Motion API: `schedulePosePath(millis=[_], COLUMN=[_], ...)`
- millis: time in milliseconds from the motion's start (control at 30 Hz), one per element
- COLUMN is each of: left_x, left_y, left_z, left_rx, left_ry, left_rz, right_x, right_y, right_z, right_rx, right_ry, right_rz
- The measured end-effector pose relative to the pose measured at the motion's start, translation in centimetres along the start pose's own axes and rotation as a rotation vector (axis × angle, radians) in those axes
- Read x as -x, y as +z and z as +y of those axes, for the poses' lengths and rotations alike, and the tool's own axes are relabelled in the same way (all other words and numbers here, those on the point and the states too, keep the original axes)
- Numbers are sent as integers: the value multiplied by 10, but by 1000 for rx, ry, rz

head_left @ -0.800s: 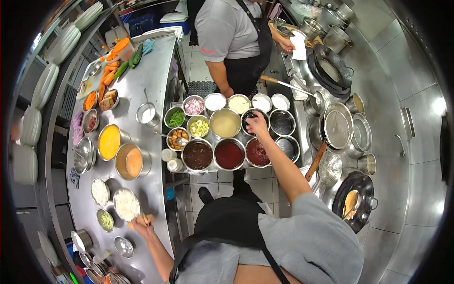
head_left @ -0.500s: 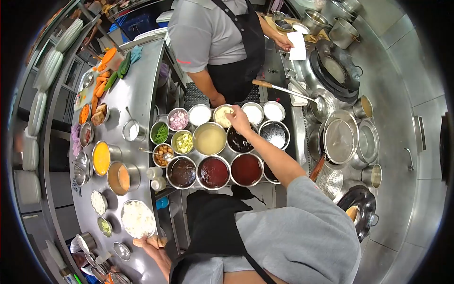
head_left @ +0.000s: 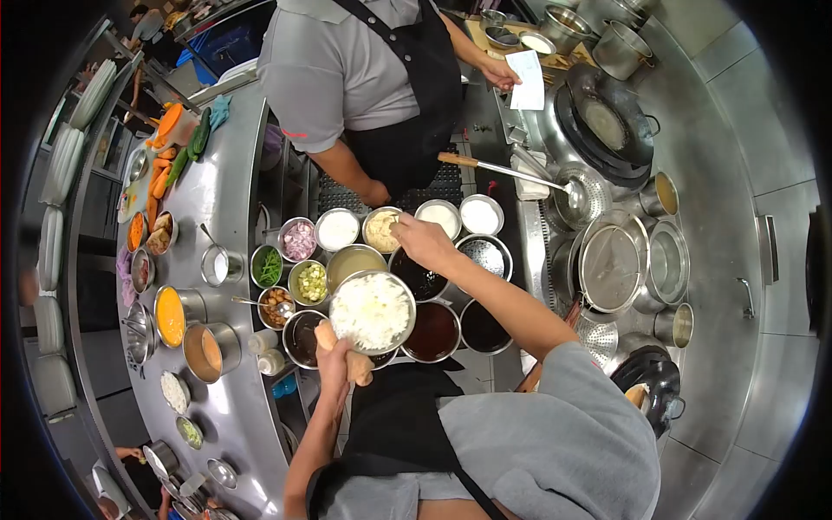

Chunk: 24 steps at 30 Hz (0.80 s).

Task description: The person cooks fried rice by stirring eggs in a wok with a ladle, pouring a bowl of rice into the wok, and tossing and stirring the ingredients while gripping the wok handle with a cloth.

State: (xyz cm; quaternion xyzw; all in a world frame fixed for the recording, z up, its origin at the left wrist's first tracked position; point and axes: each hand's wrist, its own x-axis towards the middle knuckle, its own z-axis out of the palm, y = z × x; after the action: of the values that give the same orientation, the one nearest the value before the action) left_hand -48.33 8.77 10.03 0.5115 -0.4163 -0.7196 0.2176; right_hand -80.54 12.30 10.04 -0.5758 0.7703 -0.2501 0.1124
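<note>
My left hand (head_left: 335,362) grips a metal bowl of white grains (head_left: 373,312) that look like rice, along with a tan lumpy piece (head_left: 358,368) at its near edge. The bowl is held over the sauce pots and covers part of them. My right hand (head_left: 422,240) reaches across to a small bowl of pale yellow minced food (head_left: 380,230), its fingers drawn together at the bowl's right side. Whatever is between these fingertips is hidden. Below the right hand is a pot of dark sauce (head_left: 418,279); beside it stands a pot of red-brown sauce (head_left: 431,332).
Bowls of chopped onion (head_left: 299,238) and white powder (head_left: 336,230) stand nearby. A co-worker (head_left: 373,104) holds white paper (head_left: 526,80) across from me. A long-handled strainer (head_left: 579,192) and woks (head_left: 604,126) are on the right. The left counter (head_left: 230,295) carries several pots.
My left hand has brought the bowl of white grains from the left counter up and right, over the sauce pots. My right hand stays at the pale yellow food. The whole view has shifted slightly.
</note>
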Motion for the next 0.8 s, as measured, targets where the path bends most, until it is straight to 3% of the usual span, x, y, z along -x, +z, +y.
schedulePosePath(millis=[167, 200, 300, 367, 433, 567, 633, 700, 800], left_x=[-27, -29, -41, -40, -44, -47, -55, -47, -40], left_y=[46, 50, 54, 63, 63, 62, 51, 55, 54], left_z=[-11, -11, -23, -20, -28, -37, -51, -47, -43], left_rx=[-9, -19, -26, 4, 26, 24, -20, -49, -46], left_ry=[2, 8, 1, 21, 19, 13, -21, 27, 19], left_rz=[-101, -101, -119, -123, -108, -115, -135, -79, -49], right_x=[22, 27, 40, 53, 67, 66, 55, 46, 45], right_y=[-22, -15, -10, -35, -57, -65, -44, -19, -5], right_z=[10, 21, 44, 43, 45, 39, 30, 36, 37], right_rx=[14, -30, -587, -1164, -1366, -1132, -949, -523, -354], right_ry=[-80, -96, 324, 488, 627, 558, 432, 281, 159], right_rz=[86, 186, 333, 447, 526, 509, 502, 396, 340])
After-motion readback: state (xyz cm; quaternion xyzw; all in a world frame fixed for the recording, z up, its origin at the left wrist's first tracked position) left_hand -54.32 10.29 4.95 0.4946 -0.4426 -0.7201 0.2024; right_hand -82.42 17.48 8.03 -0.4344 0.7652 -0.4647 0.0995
